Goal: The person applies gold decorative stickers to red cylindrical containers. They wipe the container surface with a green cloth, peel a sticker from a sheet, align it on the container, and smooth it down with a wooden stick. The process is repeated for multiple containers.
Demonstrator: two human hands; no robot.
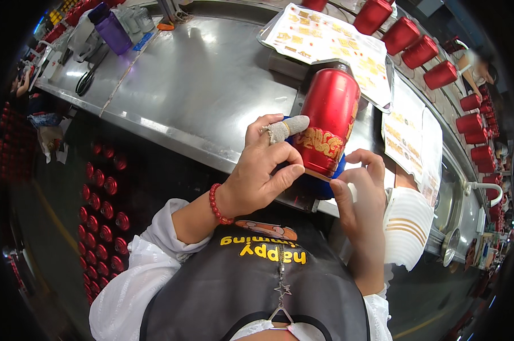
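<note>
A shiny red metal canister [331, 96] with a gold dragon band lies on its side, its near end toward me, over a blue support [320, 189]. Across its near rim runs a thin tan-gold strip [318, 175]. My left hand [262, 170] pinches the strip's left end between thumb and forefinger. A grey finger cot covers another of its fingers, which rests against the canister. At the strip's right end my right hand [360, 196] is closed in a pinch, slightly blurred. How the canister is held on the support is hidden.
Decal sheets [336, 34] lie on a tray beyond the canister, with more sheets [411, 133] to the right. Red canisters [402, 35] line the far right side. A purple bottle [110, 29] and black scissors [86, 79] sit on the steel bench [171, 74].
</note>
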